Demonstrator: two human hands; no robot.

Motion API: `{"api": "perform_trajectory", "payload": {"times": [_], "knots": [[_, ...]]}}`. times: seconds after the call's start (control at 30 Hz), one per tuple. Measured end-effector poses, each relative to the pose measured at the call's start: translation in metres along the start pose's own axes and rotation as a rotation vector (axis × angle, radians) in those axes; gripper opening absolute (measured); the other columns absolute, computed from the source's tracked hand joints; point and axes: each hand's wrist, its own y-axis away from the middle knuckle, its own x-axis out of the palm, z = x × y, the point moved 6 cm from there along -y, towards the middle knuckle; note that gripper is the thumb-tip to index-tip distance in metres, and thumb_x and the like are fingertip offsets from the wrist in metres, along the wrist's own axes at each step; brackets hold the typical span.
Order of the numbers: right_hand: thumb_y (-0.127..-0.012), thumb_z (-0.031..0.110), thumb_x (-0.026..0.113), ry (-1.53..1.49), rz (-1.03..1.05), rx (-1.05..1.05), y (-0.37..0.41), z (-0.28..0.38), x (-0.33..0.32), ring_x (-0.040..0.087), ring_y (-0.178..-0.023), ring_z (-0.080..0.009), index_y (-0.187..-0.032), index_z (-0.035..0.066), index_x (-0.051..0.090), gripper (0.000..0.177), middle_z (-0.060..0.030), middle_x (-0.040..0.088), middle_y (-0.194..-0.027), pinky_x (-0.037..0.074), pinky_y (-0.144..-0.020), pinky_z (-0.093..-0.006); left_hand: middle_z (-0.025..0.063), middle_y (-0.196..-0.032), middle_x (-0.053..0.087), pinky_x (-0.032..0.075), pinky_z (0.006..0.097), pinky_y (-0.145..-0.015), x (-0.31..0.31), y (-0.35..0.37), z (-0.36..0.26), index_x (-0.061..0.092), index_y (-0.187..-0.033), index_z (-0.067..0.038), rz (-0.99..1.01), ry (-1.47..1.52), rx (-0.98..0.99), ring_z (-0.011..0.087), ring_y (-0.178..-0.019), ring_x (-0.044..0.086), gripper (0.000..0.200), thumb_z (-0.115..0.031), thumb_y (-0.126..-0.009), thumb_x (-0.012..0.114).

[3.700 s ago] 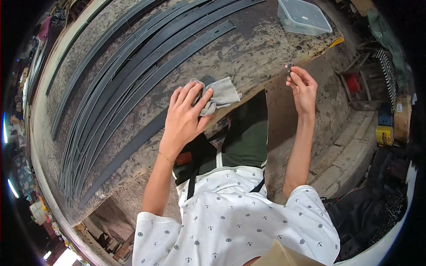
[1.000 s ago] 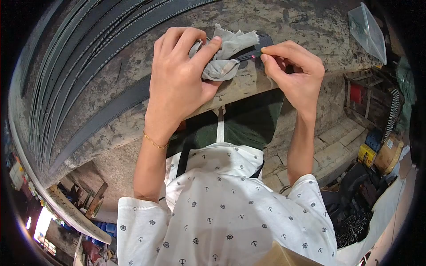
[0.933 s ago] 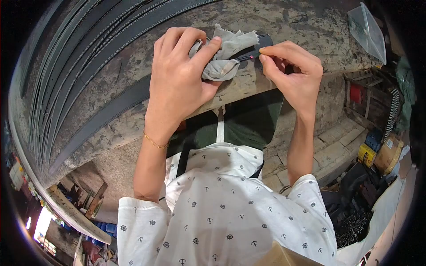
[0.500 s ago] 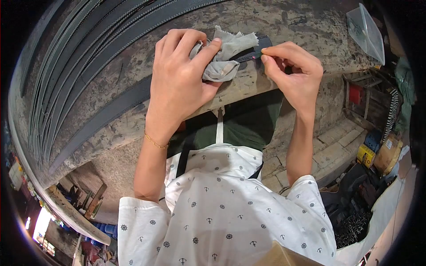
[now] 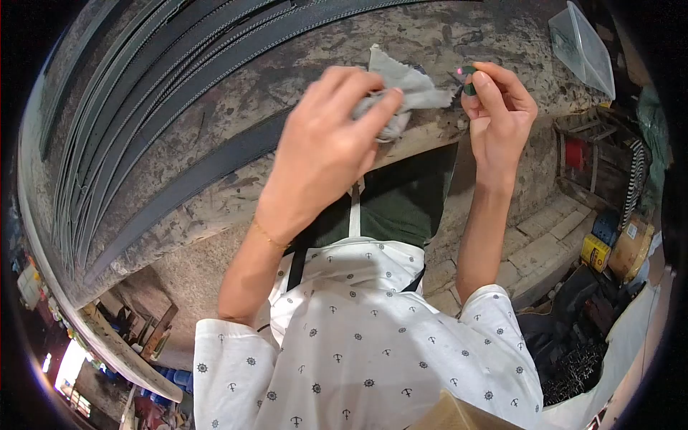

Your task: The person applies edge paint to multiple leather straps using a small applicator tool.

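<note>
My left hand (image 5: 330, 140) is closed around a crumpled grey cloth (image 5: 405, 82), whose frayed edge points right. Under this hand runs a dark leather strap (image 5: 208, 161), coming in along the bench from the left, with stitching along its edge. My right hand (image 5: 502, 111) pinches a small dark green piece (image 5: 469, 80) with a bright pink spot between thumb and fingers, just right of the cloth. I cannot tell whether that piece is the strap's end. The cloth and left hand hide the strap's middle.
Several long dark straps (image 5: 154, 100) with stitched edges curve across the left of the worn, stained bench (image 5: 315, 57). A clear plastic box (image 5: 584, 54) stands at the back right. A yellow box (image 5: 595, 252) and a cardboard carton (image 5: 631, 247) sit low on the right.
My left hand and the cloth have slid right along the strap. My right hand has shifted right and turned upward, still pinching the dark piece with the pink spot.
</note>
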Motion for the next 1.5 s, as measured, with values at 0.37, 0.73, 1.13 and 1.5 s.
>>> {"api": "perform_trajectory", "payload": {"times": [0.37, 0.73, 1.13, 1.5], "knots": [[-0.091, -0.001, 0.072, -0.144, -0.039, 0.036, -0.004, -0.005, -0.006, 0.053, -0.064, -0.0089, -0.104, -0.005, 0.073, 0.014, -0.0073, 0.069, -0.086, 0.041, -0.055, -0.0261, 0.0137, -0.116, 0.060, 0.048, 0.0476, -0.096, 0.010, 0.001, -0.014, 0.065, -0.103, -0.002, 0.029, -0.102, 0.105, 0.0358, -0.115, 0.057, 0.041, -0.012, -0.066, 0.079], [-0.091, 0.000, 0.072, -0.227, -0.004, -0.007, -0.007, -0.007, -0.004, 0.059, -0.065, -0.0105, -0.106, -0.005, 0.073, 0.016, -0.0068, 0.069, -0.084, 0.044, -0.055, -0.0267, 0.0108, -0.106, 0.071, 0.056, 0.0348, -0.078, -0.014, 0.015, -0.004, 0.069, -0.097, -0.003, -0.392, 0.189, -0.190, 0.0268, -0.089, 0.071, 0.030, 0.009, -0.071, 0.074], [-0.091, 0.001, 0.073, -0.241, -0.006, -0.009, -0.006, -0.006, -0.004, 0.060, -0.063, -0.0113, -0.106, -0.005, 0.073, 0.016, -0.0075, 0.069, -0.083, 0.045, -0.053, -0.0269, 0.0170, -0.131, 0.059, 0.040, 0.0498, -0.107, -0.002, 0.020, -0.013, 0.066, -0.125, -0.004, -0.022, -0.136, -0.135, 0.0382, -0.124, 0.054, 0.046, -0.010, -0.079, 0.070], [-0.091, 0.002, 0.073, -0.240, 0.032, 0.026, -0.006, -0.007, -0.002, 0.063, -0.066, -0.0129, -0.107, -0.005, 0.072, 0.017, -0.0073, 0.069, -0.084, 0.049, -0.056, -0.0273, 0.0154, -0.126, 0.062, 0.043, 0.0487, -0.102, 0.011, 0.008, -0.020, 0.069, -0.119, -0.007, 0.003, -0.156, 0.042, 0.0345, -0.121, 0.057, 0.033, -0.014, -0.086, 0.070]]}}
